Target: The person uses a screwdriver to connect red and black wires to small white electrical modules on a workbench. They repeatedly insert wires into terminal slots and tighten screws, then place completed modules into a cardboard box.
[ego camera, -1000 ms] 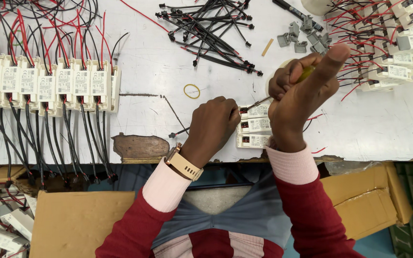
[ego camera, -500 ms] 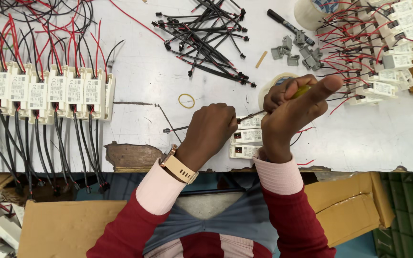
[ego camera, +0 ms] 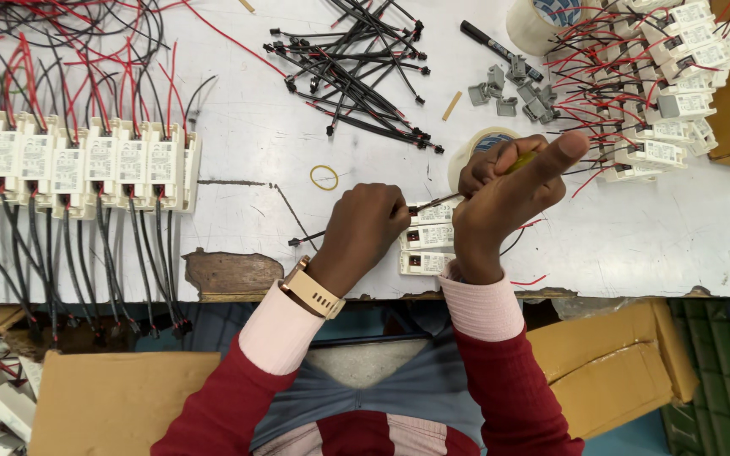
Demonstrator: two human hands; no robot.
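- Head view: right hand (ego camera: 500, 207) grips a screwdriver (ego camera: 466, 190), tip on the top box.
- Left hand (ego camera: 363, 232), fingers curled, presses three stacked white boxes (ego camera: 426, 238) at the table (ego camera: 635, 245) edge.

White boxes (ego camera: 69, 165) trail red and black wires (ego camera: 86, 76); the screwdriver (ego camera: 517, 162) handle is yellow, the counter (ego camera: 247, 127) scuffed white.
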